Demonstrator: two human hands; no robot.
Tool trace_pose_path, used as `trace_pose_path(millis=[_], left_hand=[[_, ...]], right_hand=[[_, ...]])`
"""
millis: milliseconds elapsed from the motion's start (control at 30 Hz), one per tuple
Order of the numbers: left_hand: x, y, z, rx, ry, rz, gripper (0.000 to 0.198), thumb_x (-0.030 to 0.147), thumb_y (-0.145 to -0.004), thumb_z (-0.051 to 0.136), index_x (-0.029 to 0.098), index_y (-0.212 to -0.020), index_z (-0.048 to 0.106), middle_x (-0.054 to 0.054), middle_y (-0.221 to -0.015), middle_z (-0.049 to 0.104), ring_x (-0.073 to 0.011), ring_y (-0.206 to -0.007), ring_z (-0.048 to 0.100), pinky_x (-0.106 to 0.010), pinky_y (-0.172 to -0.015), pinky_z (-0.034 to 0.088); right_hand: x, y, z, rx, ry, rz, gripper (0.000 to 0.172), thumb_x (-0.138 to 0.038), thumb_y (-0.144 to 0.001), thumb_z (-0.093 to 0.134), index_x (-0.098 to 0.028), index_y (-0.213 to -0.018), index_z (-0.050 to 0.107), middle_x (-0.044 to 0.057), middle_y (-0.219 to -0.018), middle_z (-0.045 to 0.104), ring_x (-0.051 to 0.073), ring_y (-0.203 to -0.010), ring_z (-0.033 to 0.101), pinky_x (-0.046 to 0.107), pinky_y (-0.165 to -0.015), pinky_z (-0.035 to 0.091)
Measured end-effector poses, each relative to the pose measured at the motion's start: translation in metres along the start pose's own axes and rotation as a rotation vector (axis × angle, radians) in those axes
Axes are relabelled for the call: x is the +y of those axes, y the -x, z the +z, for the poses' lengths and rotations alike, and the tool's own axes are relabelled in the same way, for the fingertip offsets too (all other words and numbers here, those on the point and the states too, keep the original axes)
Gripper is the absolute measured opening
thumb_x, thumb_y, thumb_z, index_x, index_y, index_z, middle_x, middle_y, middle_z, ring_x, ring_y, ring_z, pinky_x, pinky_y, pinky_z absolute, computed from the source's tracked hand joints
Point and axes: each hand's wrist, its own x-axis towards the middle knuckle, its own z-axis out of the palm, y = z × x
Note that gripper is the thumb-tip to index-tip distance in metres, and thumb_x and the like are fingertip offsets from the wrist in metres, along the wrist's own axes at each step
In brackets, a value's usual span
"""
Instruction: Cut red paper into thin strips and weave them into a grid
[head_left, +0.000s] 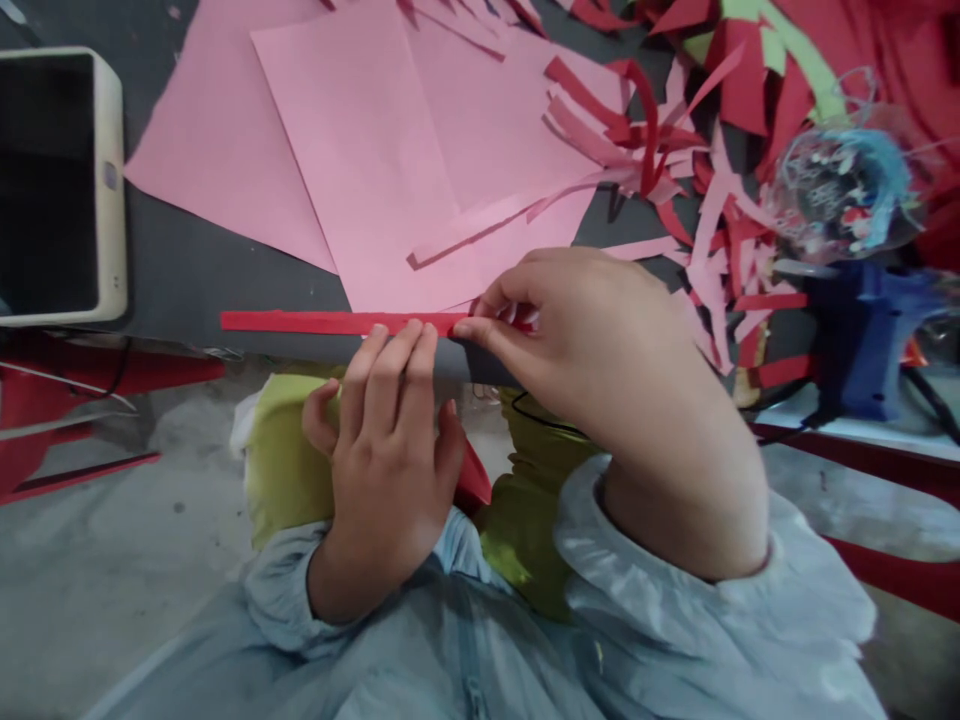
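We pinched a narrow red paper strip with our right hand along the near edge of the dark grey table, our left hand, unclenched, touched it, its free end pointed to nine o'clock, large pink paper sheets lay toward twelve.

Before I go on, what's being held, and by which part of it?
The red strip, pinched toward its right end by the right hand; the left hand rests fingertips on it.
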Motion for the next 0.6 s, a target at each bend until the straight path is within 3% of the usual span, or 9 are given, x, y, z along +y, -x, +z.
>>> trace_pose_path(millis=[367,600], left_hand=[[0.003,0.000,0.000,-0.071,-0.095,-0.024,0.050,0.023,-0.090,0.058,0.027,-0.140,0.055,-0.011,-0.140,0.057,-0.0296,-0.134,0.048,-0.043,-0.108,0.029],[0.003,0.000,0.000,-0.051,-0.094,-0.020,0.049,0.023,-0.089,0.059,0.027,-0.139,0.056,-0.011,-0.139,0.057,-0.0300,-0.134,0.047,-0.046,-0.112,0.029]], right_hand=[[0.017,0.004,-0.012,-0.073,-0.005,0.103,0.014,-0.026,-0.087,0.060,-0.022,-0.075,0.067,0.008,-0.083,0.072,0.028,-0.082,0.066,0.038,-0.067,0.041],[0.018,0.004,-0.012,-0.065,-0.010,0.146,0.014,-0.024,-0.084,0.061,-0.022,-0.071,0.066,0.007,-0.081,0.071,0.028,-0.082,0.066,0.038,-0.067,0.042]])
